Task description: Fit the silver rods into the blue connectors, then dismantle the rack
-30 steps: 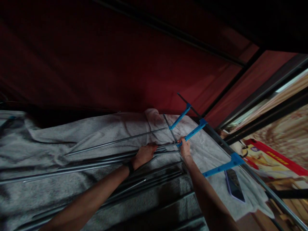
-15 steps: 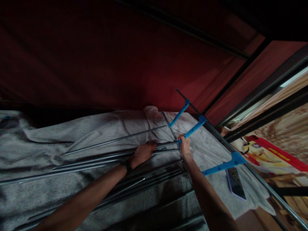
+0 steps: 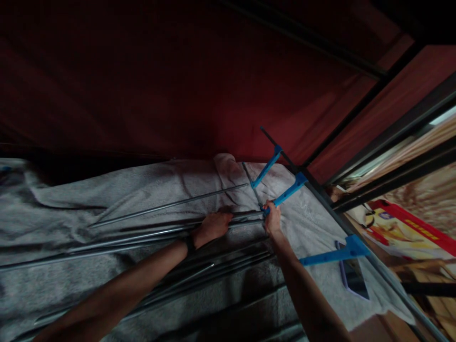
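My left hand, with a dark band on the wrist, is closed around a grey metal tube that runs left to right over the cloth. At that tube's right end, my right hand grips the lower end of a blue plastic bracket; the joint between them is partly hidden by my fingers. A second blue bracket stands farther back and a third blue bracket nearer on the right. One long rod runs through their upper ends. Another single tube lies behind my hands.
Several loose tubes lie on the grey blanket in front of my hands. A phone rests at the right, partly under the near bracket. Dark red fabric rises behind; a dark frame bar and a red-yellow package are to the right.
The view has shifted slightly, and the near bracket and phone appear a little farther right and lower. Both hands keep their holds on the tube and the bracket.
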Action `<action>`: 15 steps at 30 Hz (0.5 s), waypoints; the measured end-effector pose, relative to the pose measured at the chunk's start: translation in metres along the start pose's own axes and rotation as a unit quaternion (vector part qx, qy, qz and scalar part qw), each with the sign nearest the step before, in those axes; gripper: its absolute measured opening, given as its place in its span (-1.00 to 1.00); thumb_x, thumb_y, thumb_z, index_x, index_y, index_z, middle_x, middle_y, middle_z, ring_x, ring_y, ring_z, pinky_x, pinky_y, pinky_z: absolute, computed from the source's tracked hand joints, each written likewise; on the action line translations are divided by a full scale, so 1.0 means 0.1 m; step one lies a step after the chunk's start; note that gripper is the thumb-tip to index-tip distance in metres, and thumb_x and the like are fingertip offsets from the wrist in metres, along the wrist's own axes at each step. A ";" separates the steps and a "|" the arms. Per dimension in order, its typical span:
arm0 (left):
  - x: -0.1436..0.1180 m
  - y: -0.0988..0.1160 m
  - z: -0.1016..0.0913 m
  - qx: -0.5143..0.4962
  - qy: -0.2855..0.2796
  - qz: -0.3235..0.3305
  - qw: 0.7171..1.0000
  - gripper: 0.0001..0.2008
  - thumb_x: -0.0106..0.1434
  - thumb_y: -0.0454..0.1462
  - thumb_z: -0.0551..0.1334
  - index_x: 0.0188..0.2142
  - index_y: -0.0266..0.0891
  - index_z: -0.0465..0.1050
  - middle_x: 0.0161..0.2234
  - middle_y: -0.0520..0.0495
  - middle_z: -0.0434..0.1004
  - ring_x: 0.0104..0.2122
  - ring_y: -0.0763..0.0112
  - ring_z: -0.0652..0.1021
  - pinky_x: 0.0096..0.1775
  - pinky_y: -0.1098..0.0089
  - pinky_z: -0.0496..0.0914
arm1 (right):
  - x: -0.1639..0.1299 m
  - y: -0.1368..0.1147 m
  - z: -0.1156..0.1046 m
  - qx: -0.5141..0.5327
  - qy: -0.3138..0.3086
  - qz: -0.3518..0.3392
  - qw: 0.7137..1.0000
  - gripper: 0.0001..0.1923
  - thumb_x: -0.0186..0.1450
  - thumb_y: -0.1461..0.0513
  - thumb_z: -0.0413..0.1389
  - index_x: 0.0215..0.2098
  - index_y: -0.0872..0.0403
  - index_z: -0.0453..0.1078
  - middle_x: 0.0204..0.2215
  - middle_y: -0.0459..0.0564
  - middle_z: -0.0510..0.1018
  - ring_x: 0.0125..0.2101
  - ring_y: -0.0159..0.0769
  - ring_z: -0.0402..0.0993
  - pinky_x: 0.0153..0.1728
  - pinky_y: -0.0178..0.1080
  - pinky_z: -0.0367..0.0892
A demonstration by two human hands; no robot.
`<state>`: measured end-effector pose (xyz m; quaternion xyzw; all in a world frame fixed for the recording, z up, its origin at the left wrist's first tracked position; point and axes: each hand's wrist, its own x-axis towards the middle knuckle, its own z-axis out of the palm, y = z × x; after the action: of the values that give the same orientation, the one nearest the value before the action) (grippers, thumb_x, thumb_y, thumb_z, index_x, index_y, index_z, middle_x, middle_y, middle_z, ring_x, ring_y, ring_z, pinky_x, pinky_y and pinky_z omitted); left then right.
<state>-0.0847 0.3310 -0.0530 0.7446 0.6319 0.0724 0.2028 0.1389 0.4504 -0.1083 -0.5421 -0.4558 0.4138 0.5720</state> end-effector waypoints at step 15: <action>-0.11 0.02 0.06 0.046 0.028 0.011 0.998 -0.63 0.38 -0.38 -0.02 0.03 -0.23 0.47 0.00 -0.24 0.56 -0.06 0.18 0.59 -0.10 0.25 0.48 | -0.07 -0.20 0.05 0.003 -0.033 0.011 0.999 -0.73 0.08 0.01 0.13 -0.41 0.04 0.39 -0.45 -0.13 0.50 -0.34 -0.24 0.41 -0.15 -0.19 0.31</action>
<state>-0.0825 0.3191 -0.0565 0.7579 0.6316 0.0665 0.1491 0.1321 0.4434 -0.0893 -0.5314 -0.4677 0.4391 0.5533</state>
